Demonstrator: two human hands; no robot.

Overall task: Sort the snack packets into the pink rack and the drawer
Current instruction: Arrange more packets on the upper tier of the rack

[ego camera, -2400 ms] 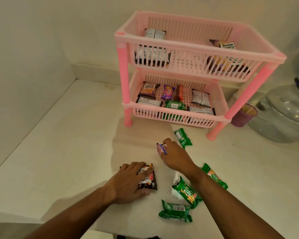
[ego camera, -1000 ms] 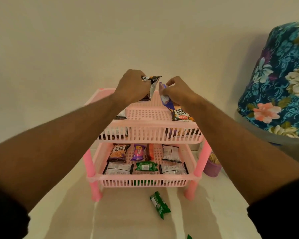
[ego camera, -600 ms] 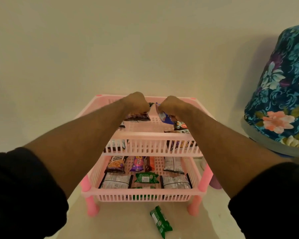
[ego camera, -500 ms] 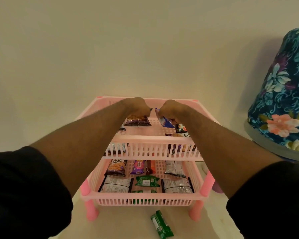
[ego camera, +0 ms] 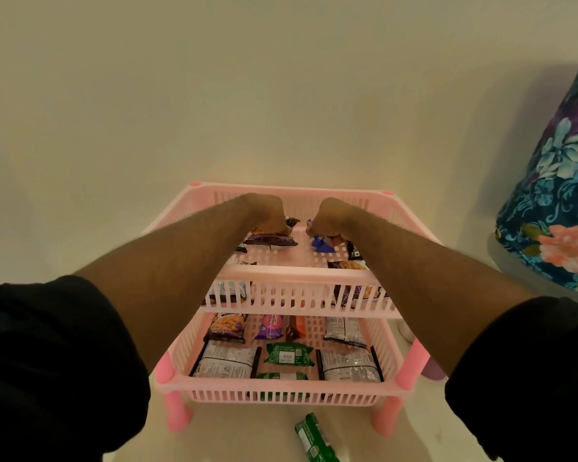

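Lowering: both packets into the pink rack (ego camera: 294,272) top tier.
Left hand (ego camera: 268,213): closed on the dark packet (ego camera: 270,239), near the tier floor.
Right hand (ego camera: 327,217): pinching the blue packet (ego camera: 321,245).
Care: I'd lay them flat, apart.

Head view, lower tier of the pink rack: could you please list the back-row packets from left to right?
Orange peanut packet → purple packet → brown packet → orange packet → silver packet.
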